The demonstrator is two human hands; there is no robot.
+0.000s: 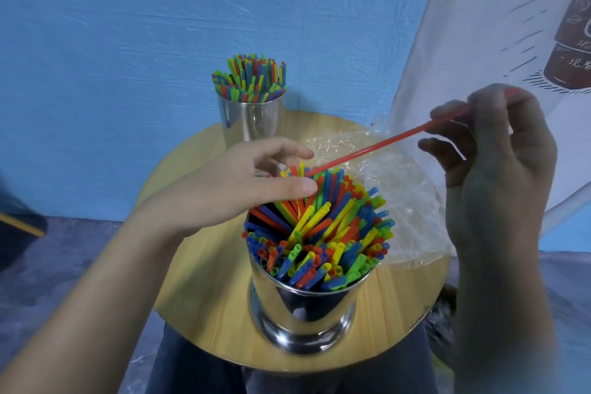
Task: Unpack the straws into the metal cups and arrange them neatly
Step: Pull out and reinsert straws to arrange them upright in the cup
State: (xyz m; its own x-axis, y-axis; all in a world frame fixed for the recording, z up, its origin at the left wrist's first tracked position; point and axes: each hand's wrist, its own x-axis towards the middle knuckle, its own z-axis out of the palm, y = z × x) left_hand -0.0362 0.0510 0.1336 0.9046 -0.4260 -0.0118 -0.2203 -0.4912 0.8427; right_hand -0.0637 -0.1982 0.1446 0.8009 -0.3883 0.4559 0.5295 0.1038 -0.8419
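Observation:
A shiny metal cup (303, 304) stands near the front of a round wooden table (198, 307), packed with coloured straws (323, 230). My left hand (243, 185) reaches over the cup's far left side, its thumb and fingers touching the straw tops. My right hand (492, 150) is raised at the right and pinches the upper end of a red straw (377, 147), whose lower end dips among the straws in the cup. A second metal cup (251, 120) full of straws (251, 80) stands at the table's far edge.
Crumpled clear plastic wrapping (399, 179) lies on the table's right side behind the near cup. A white printed cloth (479, 25) hangs at the right. A blue wall is behind the table. My legs show under the table's front edge.

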